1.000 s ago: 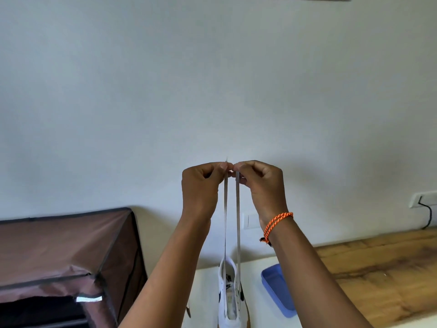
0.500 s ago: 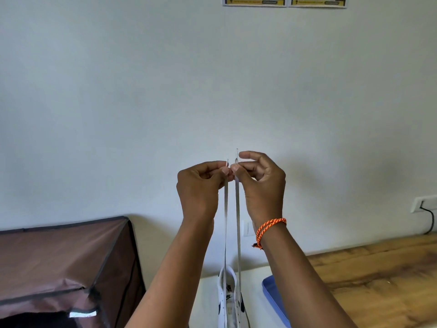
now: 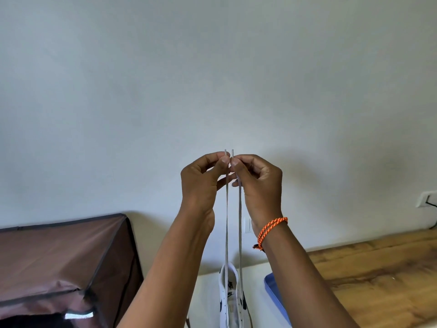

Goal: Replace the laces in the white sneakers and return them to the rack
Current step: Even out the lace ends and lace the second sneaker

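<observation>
- White low-top sneaker with dark markings (image 3: 230, 297) stands on the white tabletop (image 3: 208, 301), toe pointing away, directly below the raised hands.
- Two strands of flat white shoelace (image 3: 239, 233) run taut and near-parallel from the sneaker up to the hands, tips level.
- Left hand (image 3: 201, 183) pinches the left strand between thumb and forefinger; right hand (image 3: 257, 183), an orange braided cord bracelet (image 3: 272, 229) at its wrist, pinches the right strand the same way. The fingertips of both hands touch.
- Both forearms hide the tabletop on either side of the sneaker.
- Right of the sneaker, a blue plastic tray (image 3: 272, 290), partly behind the right forearm.
- Left of the sneaker, a brown fabric-covered rack (image 3: 61, 261).
- Beyond, a wooden floor (image 3: 378, 275) and plain pale wall (image 3: 212, 79) with a white socket (image 3: 425, 198).
</observation>
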Motion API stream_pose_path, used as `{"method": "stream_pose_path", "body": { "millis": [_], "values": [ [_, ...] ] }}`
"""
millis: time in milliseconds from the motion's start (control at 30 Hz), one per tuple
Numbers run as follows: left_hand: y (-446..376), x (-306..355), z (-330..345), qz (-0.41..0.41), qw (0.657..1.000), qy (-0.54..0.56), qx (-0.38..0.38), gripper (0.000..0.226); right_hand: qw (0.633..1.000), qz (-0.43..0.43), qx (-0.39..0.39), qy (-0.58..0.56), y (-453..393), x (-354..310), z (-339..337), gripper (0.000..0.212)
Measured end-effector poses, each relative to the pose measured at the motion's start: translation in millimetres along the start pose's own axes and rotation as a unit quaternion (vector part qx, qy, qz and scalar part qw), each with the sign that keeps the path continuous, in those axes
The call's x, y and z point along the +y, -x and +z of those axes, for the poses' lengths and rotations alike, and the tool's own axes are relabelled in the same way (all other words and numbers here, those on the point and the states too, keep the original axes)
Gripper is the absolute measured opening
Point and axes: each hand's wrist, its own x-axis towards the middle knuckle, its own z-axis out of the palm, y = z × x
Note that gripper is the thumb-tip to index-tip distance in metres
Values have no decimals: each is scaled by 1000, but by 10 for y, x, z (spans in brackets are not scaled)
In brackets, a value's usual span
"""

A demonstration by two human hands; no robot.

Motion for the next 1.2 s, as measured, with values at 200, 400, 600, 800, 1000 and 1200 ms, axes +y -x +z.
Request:
{"method": "stream_pose_path", "body": {
  "millis": [200, 400, 600, 800, 1000, 1200],
  "values": [
    [68, -454, -268, 5, 997, -70, -14, 13, 999, 25, -4, 43, 174, 411, -271, 9],
    [338, -1389, -711, -94, 992, -82, 6, 12, 991, 128, -7, 38, 680, 1156, -724, 6],
    [699, -2365, -1211, -178, 975, -130, 38, 5, 973, 205, -13, 102, 1343, 2006, -1139, 6],
    [1048, -3166, -1740, -220, 934, -281, 33, 14, 942, 270, -31, 198, 1937, 2655, -1310, 13],
    [1201, -3627, -1965, -255, 894, -367, 5, 28, 894, 314, -106, 302, 2324, 3087, -1271, 7],
    [1241, -3821, -2019, -220, 858, -463, -23, 24, 828, 210, -196, 481, 2406, 3255, -1060, 5]
  ]
}}
